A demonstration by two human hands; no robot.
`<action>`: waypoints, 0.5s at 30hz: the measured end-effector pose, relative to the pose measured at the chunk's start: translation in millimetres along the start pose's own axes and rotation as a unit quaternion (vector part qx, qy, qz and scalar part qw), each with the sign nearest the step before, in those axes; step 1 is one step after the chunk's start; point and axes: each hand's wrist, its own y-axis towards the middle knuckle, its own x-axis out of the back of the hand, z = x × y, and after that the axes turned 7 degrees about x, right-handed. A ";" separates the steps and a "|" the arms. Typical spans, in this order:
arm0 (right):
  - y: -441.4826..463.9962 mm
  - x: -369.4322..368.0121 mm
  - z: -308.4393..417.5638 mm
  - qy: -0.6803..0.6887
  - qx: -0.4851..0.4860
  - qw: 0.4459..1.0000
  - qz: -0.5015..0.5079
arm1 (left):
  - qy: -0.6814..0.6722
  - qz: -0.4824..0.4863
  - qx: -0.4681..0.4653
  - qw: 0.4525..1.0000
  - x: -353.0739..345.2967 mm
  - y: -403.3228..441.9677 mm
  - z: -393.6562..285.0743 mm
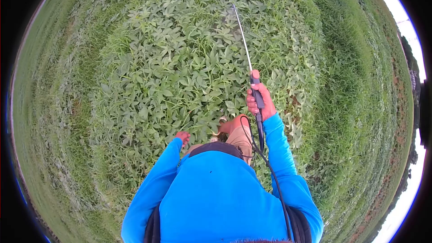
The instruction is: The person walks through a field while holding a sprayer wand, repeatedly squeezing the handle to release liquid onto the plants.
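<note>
My right hand (265, 103) is wrapped around the dark handle of a sprayer wand (244, 40), with the thumb lying along its top. The wand's thin metal tube reaches forward over the leafy plants (180, 58), and a faint mist shows near its tip. From the handle's lower end a black hose (273, 173) loops back along my right side. Low on the left, my left hand (183, 137) hangs just above the leaves with its fingers curled in. Nothing shows in it.
Dense green foliage surrounds my legs and bare feet (223, 121). Taller grass (346, 63) grows in a strip on the right. Dark straps (299, 222) sit at my shoulders. Trees (411, 58) line the far right edge under a bright sky.
</note>
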 end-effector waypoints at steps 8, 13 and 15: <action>-9.3 25.3 23.4 -0.009 0.102 0.992 -0.080 | -0.009 -0.029 0.059 0.998 -17.0 37.6 -63.9; 9.1 15.9 60.8 -0.024 0.167 0.967 -0.193 | 0.000 0.010 0.083 0.996 -11.7 48.9 -134.3; 25.7 16.1 82.3 -0.040 0.194 0.955 -0.219 | 0.011 -0.006 0.065 0.998 -11.5 45.2 -176.2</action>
